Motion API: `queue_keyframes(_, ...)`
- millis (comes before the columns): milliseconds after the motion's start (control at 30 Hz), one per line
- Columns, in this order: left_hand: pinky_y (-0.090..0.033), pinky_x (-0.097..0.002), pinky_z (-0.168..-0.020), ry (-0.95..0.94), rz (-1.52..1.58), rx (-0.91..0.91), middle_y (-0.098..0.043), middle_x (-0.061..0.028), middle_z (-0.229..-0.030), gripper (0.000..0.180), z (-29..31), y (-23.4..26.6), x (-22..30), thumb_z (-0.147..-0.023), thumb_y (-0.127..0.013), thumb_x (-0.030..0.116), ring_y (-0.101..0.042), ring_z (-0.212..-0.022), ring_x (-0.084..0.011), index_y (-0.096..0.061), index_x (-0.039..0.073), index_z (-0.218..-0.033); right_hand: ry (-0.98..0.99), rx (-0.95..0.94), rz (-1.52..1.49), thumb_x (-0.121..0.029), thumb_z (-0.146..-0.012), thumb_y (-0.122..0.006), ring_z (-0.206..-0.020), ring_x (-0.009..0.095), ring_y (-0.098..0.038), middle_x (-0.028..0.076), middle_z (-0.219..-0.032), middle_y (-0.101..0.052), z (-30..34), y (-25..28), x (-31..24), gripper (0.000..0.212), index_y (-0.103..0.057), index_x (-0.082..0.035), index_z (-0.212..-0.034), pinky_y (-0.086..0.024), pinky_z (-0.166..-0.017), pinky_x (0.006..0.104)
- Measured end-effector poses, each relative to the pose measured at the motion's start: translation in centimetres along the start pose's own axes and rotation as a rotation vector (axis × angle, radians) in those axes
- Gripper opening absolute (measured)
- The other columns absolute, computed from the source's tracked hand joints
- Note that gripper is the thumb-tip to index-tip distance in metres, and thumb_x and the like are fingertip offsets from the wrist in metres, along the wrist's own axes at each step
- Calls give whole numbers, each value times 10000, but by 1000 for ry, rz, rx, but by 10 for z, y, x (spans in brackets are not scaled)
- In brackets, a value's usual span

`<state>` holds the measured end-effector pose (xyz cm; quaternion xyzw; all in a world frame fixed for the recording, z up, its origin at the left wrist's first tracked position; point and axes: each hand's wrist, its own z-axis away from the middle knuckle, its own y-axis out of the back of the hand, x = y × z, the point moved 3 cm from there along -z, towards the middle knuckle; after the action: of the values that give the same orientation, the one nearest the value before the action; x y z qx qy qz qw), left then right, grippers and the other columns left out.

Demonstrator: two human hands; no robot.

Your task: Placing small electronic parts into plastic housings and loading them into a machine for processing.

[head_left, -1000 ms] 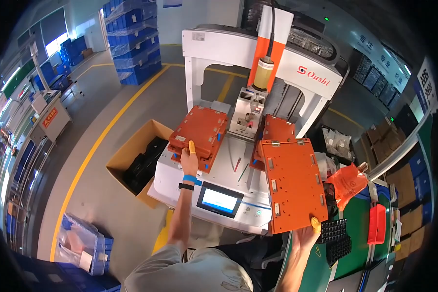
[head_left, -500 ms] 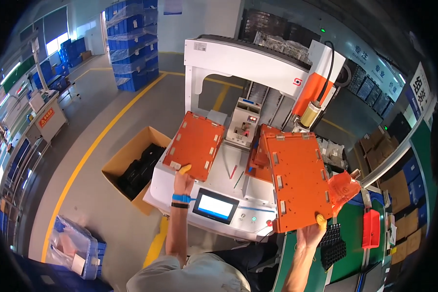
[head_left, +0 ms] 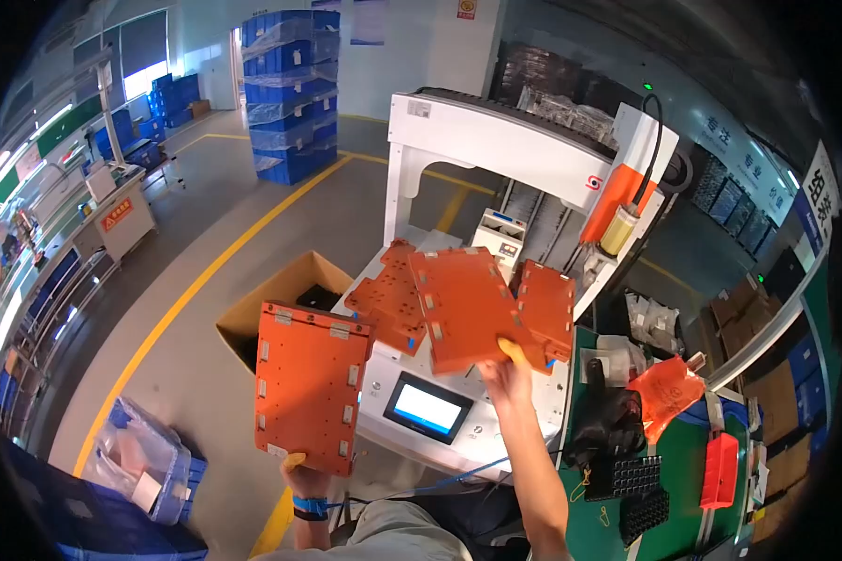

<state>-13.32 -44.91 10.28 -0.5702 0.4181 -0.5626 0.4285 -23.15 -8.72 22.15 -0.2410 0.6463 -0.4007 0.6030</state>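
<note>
My left hand (head_left: 304, 479), with a yellow thumb cover and a blue wrist strap, grips the lower edge of an orange plate (head_left: 309, 388) that has metal pieces along its sides. This plate hangs tilted in front of the machine, left of its screen. Over the machine bed, my right hand (head_left: 507, 381), also with a yellow thumb cover, clasps the near edge of a second orange plate (head_left: 463, 304). Behind and left of it, an orange base plate with holes (head_left: 388, 294) lies on the bed. Another orange plate (head_left: 547, 304) sits at the bed's right side.
The white gantry machine (head_left: 496, 140) carries an orange-and-white head and a touch screen (head_left: 428, 409). A cardboard box (head_left: 243, 304) stands at its left. On the green bench (head_left: 678, 481) are black trays (head_left: 624, 477), a red bin (head_left: 718, 470), an orange bag (head_left: 666, 393) and a black bundle (head_left: 608, 416).
My left hand has brought its plate off the bed, leftward and nearer me. My right hand has moved its plate left over the bed. The holed base plate has come into sight.
</note>
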Motion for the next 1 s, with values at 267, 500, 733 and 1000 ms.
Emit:
queue_keyframes(267,-397,-576,-1092,-65,-71,98,-504,-124,-1457,753,2,43,18,-707,-561,145,-500,-1313,-368,-439,93,-1448,-163,95,-156,-29,-862,-656,-1146,270,-617,68,-1232,-642,-94,-44,99,353,-606,-88,-1207,-528,-995,458)
queue_keyframes(500,-411,-551,-1092,13,-45,152,-528,-122,-1436,771,-4,41,28,-678,-558,90,-526,-1288,-361,-447,81,-1441,34,175,-375,-29,-837,-691,-1017,230,-628,41,-1033,-675,-149,-20,168,206,-663,-90,-1031,-510,-982,415)
queue_keyframes(733,-412,-577,-1085,25,-56,194,-536,-133,-1428,782,-22,40,37,-646,-528,75,-524,-1287,-381,-464,69,-1426,70,228,-417,-16,-815,-681,-1049,173,-614,9,-1091,-671,-150,-32,209,285,-661,-104,-1086,-475,-932,311)
queue_keyframes(1000,-438,-573,-1067,26,-103,221,-545,-143,-1412,765,-38,41,40,-652,-527,84,-547,-1264,-377,-473,61,-1415,-2,258,-486,2,-864,-645,-1172,229,-572,51,-1225,-629,-149,-48,226,349,-614,-86,-1200,-459,-1078,385)
